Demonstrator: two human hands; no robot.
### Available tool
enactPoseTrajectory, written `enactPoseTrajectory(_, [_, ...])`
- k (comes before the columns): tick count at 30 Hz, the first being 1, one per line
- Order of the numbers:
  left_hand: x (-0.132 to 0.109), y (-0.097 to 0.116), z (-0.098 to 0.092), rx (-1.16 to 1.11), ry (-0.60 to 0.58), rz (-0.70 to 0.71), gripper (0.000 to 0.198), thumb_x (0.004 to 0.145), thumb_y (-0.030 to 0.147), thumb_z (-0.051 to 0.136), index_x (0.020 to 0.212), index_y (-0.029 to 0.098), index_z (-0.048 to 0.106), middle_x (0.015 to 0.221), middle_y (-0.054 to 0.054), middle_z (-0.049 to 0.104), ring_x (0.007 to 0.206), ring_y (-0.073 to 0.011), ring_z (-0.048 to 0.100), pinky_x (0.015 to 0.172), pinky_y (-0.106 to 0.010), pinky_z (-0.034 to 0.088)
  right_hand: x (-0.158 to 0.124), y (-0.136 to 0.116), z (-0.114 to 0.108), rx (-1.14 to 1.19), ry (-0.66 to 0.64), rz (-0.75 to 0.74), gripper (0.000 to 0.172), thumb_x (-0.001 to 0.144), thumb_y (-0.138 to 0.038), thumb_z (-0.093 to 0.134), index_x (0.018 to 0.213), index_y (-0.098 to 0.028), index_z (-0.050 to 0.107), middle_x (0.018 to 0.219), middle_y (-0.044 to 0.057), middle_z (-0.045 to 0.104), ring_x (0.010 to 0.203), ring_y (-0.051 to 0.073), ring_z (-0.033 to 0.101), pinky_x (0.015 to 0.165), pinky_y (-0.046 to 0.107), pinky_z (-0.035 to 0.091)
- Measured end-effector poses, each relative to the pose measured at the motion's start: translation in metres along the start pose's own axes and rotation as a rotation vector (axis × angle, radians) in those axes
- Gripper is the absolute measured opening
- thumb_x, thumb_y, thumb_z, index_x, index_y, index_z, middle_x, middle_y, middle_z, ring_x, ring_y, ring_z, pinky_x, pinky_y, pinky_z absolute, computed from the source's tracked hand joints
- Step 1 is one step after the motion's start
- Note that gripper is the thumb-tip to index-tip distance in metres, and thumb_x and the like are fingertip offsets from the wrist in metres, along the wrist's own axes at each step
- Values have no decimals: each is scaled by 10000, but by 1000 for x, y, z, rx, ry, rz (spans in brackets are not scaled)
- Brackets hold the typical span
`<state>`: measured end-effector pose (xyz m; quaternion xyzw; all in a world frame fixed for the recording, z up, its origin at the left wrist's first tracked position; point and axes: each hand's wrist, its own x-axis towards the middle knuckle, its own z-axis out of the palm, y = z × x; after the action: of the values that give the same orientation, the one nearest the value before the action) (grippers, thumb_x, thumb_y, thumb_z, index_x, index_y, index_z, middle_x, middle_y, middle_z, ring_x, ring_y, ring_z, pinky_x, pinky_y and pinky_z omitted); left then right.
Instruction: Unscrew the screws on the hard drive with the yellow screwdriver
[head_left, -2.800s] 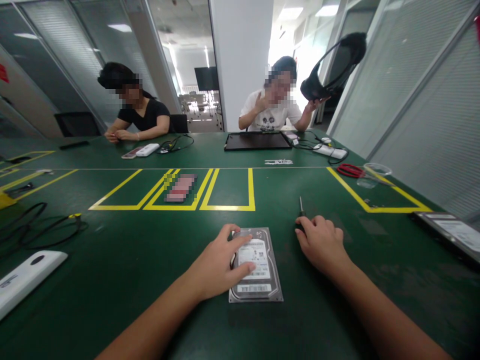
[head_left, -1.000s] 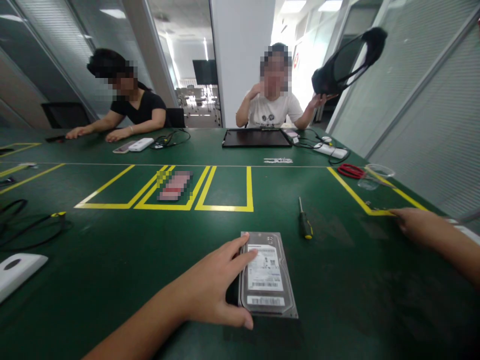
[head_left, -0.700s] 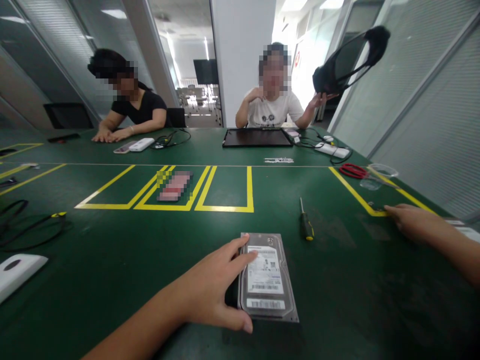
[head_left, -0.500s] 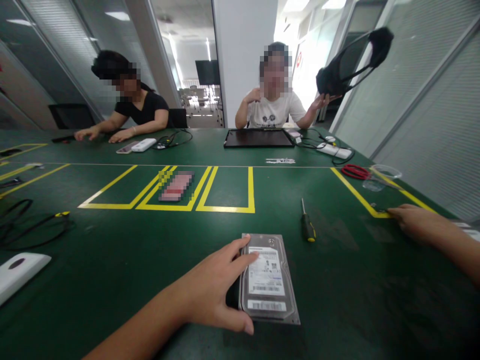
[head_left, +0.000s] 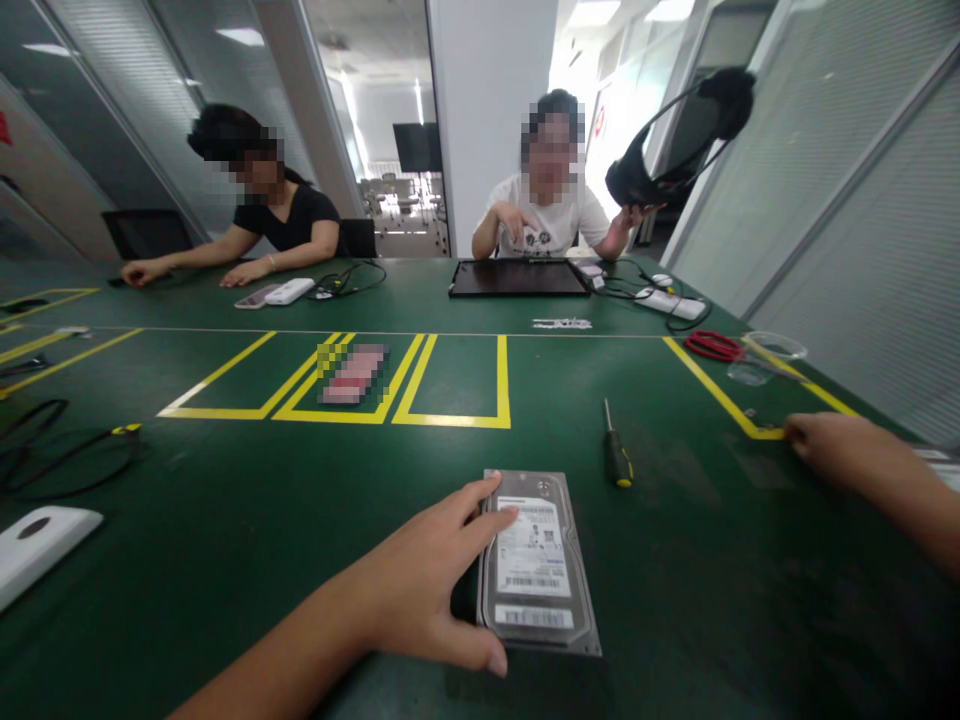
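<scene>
A hard drive (head_left: 534,560) with a white label lies flat on the green table. My left hand (head_left: 431,580) holds it at its left side, two fingers on the top face and the thumb by the near left corner. Over at the right, my right hand (head_left: 847,455) is by the corner of a yellow tape outline (head_left: 765,434), fingers curled together. What is in those fingers, if anything, is hidden. Tiny dark pieces (head_left: 750,412), perhaps screws, lie just left of it inside the tape. A screwdriver (head_left: 618,455) with a black and yellow handle lies beyond the drive.
Red-handled scissors (head_left: 712,346) and a clear plastic lid or dish (head_left: 748,373) are at the right. A pink phone (head_left: 354,374) lies in a taped box. Across the table sit two people, one holding a black headset (head_left: 675,140) above a dark panel (head_left: 519,278).
My right hand has moved slightly and its fingers have curled in more. My left hand stays on the hard drive. Across the table, the black headset has come lower and left.
</scene>
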<state>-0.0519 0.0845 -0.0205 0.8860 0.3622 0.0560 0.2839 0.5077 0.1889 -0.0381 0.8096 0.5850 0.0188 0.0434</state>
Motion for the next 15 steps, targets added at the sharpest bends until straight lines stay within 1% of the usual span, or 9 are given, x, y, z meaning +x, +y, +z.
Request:
enactPoseTrajectory(3, [0,0,0,-13,15,7,1121,625,728,744,1544,260,304,1649,-123,103,1453,-443,252,1156,-565,320,-1,0,-2,-16,-58,-6,87,856,-181,647,895,-155,721,926,134,668,719,166,533,641,302,326])
enactPoseTrajectory(8, [0,-1,2,-23,24,13,1125,624,737,741,1544,263,302,1651,-120,88,1455,-450,240,1158,-566,318,1,0,-3,-17,-91,20,144,876,-173,618,973,-137,719,968,149,667,759,181,551,663,305,333])
enactPoseTrajectory(10, [0,-2,3,-17,20,11,1132,621,738,742,1546,260,297,1651,-124,87,1457,-448,234,1157,-566,320,1,-1,-5,-6,-96,24,133,871,-153,623,944,-124,730,955,155,670,755,180,562,669,300,337])
enactPoseTrajectory(12, [0,-2,3,-9,13,5,1142,617,738,745,1548,254,295,1650,-131,88,1461,-444,231,1159,-565,316,-1,-4,-8,10,-86,26,99,859,-136,639,868,-118,737,901,151,673,712,168,559,659,295,336])
enactPoseTrajectory(13, [0,-2,3,-8,12,4,1144,615,737,747,1547,251,296,1649,-133,90,1461,-442,230,1160,-564,314,-3,-6,-9,19,-71,28,88,850,-134,652,821,-123,735,863,142,672,680,158,552,645,292,332])
enactPoseTrajectory(15, [0,-2,3,-11,20,8,1139,616,736,747,1545,249,302,1648,-133,97,1461,-442,232,1161,-564,313,-9,-10,-11,31,15,69,108,828,-141,684,726,-134,719,790,122,662,614,137,532,613,290,319])
